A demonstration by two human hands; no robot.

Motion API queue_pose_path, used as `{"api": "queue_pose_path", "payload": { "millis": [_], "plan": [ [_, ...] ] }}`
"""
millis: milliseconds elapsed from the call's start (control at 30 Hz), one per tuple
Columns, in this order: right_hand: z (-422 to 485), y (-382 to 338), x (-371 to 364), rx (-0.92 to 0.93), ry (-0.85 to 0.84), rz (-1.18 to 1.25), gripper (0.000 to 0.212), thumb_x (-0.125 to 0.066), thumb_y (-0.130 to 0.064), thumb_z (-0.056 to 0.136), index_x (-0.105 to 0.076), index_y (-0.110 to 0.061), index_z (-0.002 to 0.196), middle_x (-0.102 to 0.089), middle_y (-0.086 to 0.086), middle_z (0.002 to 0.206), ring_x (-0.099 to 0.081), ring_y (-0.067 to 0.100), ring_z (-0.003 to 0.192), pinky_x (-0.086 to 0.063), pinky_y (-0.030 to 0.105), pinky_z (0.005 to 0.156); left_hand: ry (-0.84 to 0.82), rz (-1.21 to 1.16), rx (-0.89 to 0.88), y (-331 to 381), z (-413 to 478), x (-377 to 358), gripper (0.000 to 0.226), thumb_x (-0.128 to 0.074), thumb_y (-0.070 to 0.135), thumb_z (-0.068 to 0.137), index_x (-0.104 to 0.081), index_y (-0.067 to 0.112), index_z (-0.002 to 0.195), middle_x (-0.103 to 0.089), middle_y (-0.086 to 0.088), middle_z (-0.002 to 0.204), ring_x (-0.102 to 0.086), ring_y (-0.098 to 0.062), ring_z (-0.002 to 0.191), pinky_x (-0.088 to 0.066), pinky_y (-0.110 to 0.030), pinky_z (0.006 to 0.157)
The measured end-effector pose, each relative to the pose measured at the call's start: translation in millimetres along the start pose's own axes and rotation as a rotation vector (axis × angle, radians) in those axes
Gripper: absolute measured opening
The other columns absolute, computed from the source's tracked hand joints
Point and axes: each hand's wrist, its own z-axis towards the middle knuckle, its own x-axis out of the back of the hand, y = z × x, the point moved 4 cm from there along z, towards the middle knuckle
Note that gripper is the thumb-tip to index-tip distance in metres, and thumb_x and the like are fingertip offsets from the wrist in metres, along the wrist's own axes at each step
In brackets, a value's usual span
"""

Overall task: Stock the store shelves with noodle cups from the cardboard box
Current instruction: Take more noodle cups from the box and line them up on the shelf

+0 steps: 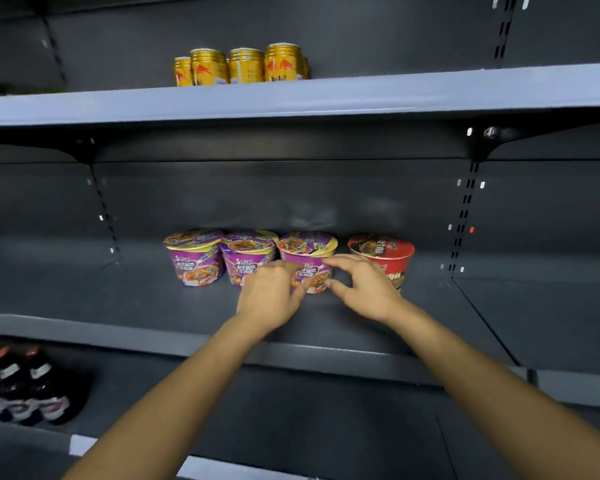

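Now the left hand [269,299] and right hand [368,292] clasp a purple foil-lidded noodle cup [309,247], apparently seating it in the row; next likely calls for a clean release.

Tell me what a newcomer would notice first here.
The left hand and right hand hold the third purple cup in the row on the middle shelf, with a red cup just to its right. Gold cans gleam on the shelf above.
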Motion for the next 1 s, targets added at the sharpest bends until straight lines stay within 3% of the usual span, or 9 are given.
{"api": "queue_pose_path", "payload": {
  "millis": [67, 167, 267, 467, 733, 867, 1000],
  "plan": [
    [-6.6, -20.9, -11.3, 0.016, -0.013, 0.009, 0.04, -0.066, -0.021, 0.087, -0.061, -0.013, 0.125, -0.06, 0.006, 0.129, -0.051, 0.022, 0.123, -0.032, 0.022, 0.101, -0.005, -0.008, 0.033, -13.4, -19.3, 10.1, 0.041, -0.057, 0.034, 0.09, -0.057, 0.017, 0.128, -0.061, -0.005, 0.126, -0.056, -0.025, 0.116, -0.045, -0.035, 0.094],
    [-19.8, -52.9, -29.5, 0.043, -0.055, 0.033, 0.04, -0.065, -0.02, 0.088, -0.06, -0.014, 0.127, -0.059, 0.003, 0.131, -0.051, 0.018, 0.123, -0.028, 0.013, 0.097, -0.02, -0.001, 0.077, -34.4, -49.4, 22.3, 0.042, -0.058, 0.036, 0.09, -0.057, 0.02, 0.129, -0.061, -0.006, 0.127, -0.055, -0.027, 0.117, -0.045, -0.039, 0.096],
    [-37.5, -81.0, -51.2, 0.039, -0.118, 0.079, 0.041, -0.063, -0.02, 0.089, -0.057, -0.014, 0.13, -0.055, 0.003, 0.135, -0.047, 0.016, 0.127, -0.023, 0.009, 0.095, -0.049, 0.02, 0.119, -52.4, -81.2, 30.1, 0.041, -0.056, 0.037, 0.091, -0.056, 0.021, 0.13, -0.06, -0.003, 0.129, -0.054, -0.023, 0.119, -0.043, -0.034, 0.095],
    [-78.8, -116.7, -104.1, 0.038, -0.225, 0.124, 0.04, -0.064, -0.021, 0.089, -0.058, -0.014, 0.128, -0.059, 0.003, 0.131, -0.052, 0.017, 0.122, -0.027, 0.011, 0.094, -0.106, -0.016, 0.16, -79.5, -143.9, 26.9, 0.038, -0.058, 0.033, 0.09, -0.06, 0.02, 0.125, -0.064, -0.003, 0.124, -0.058, -0.025, 0.113, -0.047, -0.036, 0.093],
    [-120.9, -130.0, -154.3, 0.035, -0.354, 0.198, 0.038, -0.064, -0.017, 0.088, -0.06, -0.012, 0.126, -0.061, 0.004, 0.128, -0.055, 0.019, 0.119, -0.038, 0.025, 0.103, -0.175, -0.051, 0.278, -99.7, -208.2, 5.7, 0.036, -0.059, 0.032, 0.09, -0.061, 0.019, 0.123, -0.063, -0.004, 0.122, -0.058, -0.024, 0.113, -0.046, -0.035, 0.094],
    [-140.8, -124.8, -183.5, 0.016, -0.446, 0.244, 0.038, -0.063, -0.019, 0.09, -0.059, -0.015, 0.127, -0.06, 0.001, 0.129, -0.054, 0.016, 0.119, -0.036, 0.019, 0.099, -0.202, -0.058, 0.363, -105.3, -241.3, -12.8, 0.038, -0.058, 0.035, 0.091, -0.06, 0.021, 0.126, -0.063, -0.004, 0.124, -0.059, -0.026, 0.113, -0.047, -0.038, 0.094],
    [-172.2, -112.9, -214.9, -0.035, -0.553, 0.345, 0.037, -0.062, -0.024, 0.089, -0.06, -0.022, 0.126, -0.063, -0.003, 0.125, -0.057, 0.015, 0.117, -0.045, 0.036, 0.101, -0.276, -0.044, 0.45, -106.2, -277.8, -39.9, 0.039, -0.057, 0.037, 0.09, -0.059, 0.022, 0.126, -0.064, -0.003, 0.124, -0.06, -0.026, 0.11, -0.047, -0.037, 0.093]
  ]
}}
